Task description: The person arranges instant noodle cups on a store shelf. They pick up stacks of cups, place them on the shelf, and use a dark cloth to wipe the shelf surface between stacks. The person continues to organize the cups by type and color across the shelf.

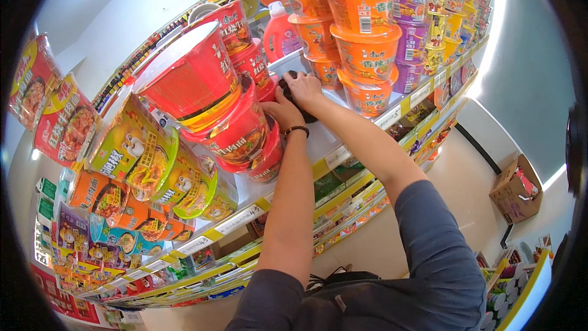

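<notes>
Both of my hands reach onto the top shelf, into the gap between red and orange instant-noodle tubs. My right hand point(304, 90) has its fingers bent over a black, cloth-like thing point(286, 89), whose exact kind I cannot make out. Just left of it, my left hand point(283, 112), with a beaded bracelet at the wrist, closes against the same black thing; its fingertips are partly hidden. Close by the left hand stand stacked red tubs point(236, 129). Stacked orange tubs point(366, 43) rise to the right of my right hand.
Behind my hands stands a pink bottle point(282, 34) with a white cap. Green-and-yellow tubs point(138, 147) line the left, purple tubs point(411, 30) the right. Price labels run along the shelf edge point(337, 157). A cardboard box point(516, 189) sits on the floor at right.
</notes>
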Motion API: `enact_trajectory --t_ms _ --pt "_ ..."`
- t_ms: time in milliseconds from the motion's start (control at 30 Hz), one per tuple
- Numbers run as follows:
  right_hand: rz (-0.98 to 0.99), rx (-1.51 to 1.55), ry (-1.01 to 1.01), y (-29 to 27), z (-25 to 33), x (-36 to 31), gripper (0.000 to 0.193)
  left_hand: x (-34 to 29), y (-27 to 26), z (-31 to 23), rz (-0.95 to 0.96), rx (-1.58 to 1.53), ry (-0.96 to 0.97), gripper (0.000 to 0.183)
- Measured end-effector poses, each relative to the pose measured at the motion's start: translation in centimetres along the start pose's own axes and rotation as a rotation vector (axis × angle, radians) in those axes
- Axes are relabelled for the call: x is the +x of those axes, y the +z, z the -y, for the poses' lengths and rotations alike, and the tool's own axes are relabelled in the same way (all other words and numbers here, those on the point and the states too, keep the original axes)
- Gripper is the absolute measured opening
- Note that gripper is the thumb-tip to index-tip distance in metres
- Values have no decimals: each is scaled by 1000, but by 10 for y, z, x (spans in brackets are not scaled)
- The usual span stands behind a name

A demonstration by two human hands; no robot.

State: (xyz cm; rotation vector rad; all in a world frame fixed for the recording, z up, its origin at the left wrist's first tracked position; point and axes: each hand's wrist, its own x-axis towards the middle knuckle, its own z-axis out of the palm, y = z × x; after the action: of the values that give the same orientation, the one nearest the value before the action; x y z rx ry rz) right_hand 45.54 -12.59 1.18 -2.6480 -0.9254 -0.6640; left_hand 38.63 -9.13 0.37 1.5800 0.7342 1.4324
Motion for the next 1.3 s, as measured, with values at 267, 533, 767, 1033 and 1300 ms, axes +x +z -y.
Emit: enact_trajectory --t_ms 267,533,767,1033,1300 --pt "509 -140 -104 19 9 46 26 0 -4 -6 52 -17 -55 89" --pt "596 -304 431 40 20 85 28 0 -4 -6 24 -37 -34 89" --pt "693 -220 576 67 -11 112 40 -6 7 -4 -8 14 12 87" --pt "581 39 129 12 18 52 37 10 7 20 -99 180 20 93" --pt "397 333 132 -30 6 -10 34 1 -3 1 -1 55 -16 95"
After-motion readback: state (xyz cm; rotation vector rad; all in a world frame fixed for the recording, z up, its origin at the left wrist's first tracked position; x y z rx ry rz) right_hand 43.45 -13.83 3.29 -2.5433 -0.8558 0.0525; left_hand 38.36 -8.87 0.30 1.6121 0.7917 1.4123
